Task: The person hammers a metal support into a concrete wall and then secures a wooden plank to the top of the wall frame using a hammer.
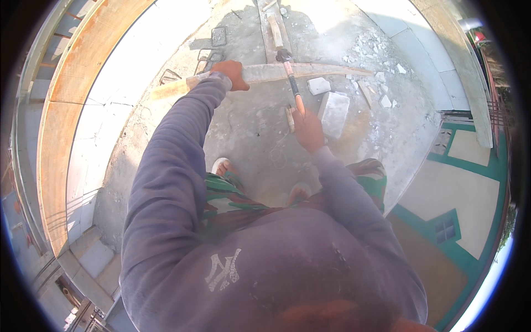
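Observation:
My left hand (pixel 232 74) is closed on a long wooden plank (pixel 265 73) that lies crosswise ahead of me. In my right hand (pixel 308 130) is a hammer (pixel 294 86), held by its orange and dark handle. The dark hammer head (pixel 284 55) is over the plank, near where it crosses a second board (pixel 266 27) running away from me. Whether the head touches the wood I cannot tell. On that second board lies a short wood piece (pixel 275 31). A small wooden block (pixel 290 118) is beside my right hand.
Light blocks (pixel 334 113) and broken white chunks (pixel 319 86) lie to the right on the dusty concrete floor (pixel 249 127). Bent metal bar loops (pixel 207 58) are at the upper left. Low block walls (pixel 91 144) edged with timber (pixel 55 138) rise at both sides.

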Motion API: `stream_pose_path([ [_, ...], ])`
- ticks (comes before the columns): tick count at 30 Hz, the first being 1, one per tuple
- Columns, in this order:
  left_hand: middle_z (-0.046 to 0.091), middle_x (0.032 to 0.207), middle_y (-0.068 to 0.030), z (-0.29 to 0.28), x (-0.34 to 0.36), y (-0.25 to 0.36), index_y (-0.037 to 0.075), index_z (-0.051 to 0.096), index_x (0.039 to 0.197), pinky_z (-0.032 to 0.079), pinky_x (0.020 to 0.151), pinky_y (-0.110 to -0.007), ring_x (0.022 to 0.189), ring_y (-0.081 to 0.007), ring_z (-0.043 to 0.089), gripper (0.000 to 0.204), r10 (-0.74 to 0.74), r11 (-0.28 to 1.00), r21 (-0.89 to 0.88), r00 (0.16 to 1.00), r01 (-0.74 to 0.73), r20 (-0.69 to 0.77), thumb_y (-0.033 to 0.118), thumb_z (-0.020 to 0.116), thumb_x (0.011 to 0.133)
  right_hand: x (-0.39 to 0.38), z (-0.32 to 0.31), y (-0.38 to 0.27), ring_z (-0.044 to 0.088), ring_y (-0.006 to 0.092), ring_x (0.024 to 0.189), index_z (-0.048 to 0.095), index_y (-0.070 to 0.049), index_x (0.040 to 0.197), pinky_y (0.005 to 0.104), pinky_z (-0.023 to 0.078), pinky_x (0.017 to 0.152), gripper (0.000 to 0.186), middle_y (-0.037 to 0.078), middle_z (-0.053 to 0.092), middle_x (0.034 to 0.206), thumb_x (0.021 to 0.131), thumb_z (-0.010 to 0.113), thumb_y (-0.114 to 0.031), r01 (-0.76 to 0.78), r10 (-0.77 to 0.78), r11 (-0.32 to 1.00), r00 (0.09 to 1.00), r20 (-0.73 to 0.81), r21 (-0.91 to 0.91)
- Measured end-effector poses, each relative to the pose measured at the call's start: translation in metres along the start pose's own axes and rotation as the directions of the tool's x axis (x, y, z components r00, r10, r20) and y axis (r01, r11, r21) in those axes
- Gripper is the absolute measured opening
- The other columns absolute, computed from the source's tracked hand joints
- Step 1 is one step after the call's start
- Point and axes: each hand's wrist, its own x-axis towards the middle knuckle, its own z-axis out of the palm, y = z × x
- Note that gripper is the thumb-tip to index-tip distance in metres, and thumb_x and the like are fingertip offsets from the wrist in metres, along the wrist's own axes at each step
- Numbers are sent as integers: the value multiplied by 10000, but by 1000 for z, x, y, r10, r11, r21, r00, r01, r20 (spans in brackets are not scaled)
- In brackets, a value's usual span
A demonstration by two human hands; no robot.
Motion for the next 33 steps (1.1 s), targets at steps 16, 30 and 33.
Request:
stream_pose_path([
  [16,740,1148,-220,24,7,-6,-12,726,1171,578,932,-454,1080,-371,719,669,20,1000,11,1000,-20,16,504,753,746,-1,-227,-242,480,145,550,539,-86,846,279,400,527,384,19,471,611,1056,532,-408,812,-540,94,528,-656,576],
  [30,756,1108,-212,20,21,5,13,760,1118,592,905,-447,1050,-350,738,554,6,1000,4,1000,-6,3,403,760,724,24,-123,-139,484,85,597,618,-8,844,299,401,555,386,-8,516,632,1037,650,-341,290,-209,914,936,-283,285],
  [33,761,1094,-204,35,18,-17,14,765,1113,592,905,-447,1043,-351,739,554,-22,1000,-11,1000,22,12,403,763,720,-1,-161,-222,438,77,526,514,-76,756,274,380,490,440,-20,468,608,1037,625,-396,567,-328,713,790,-518,412],
])
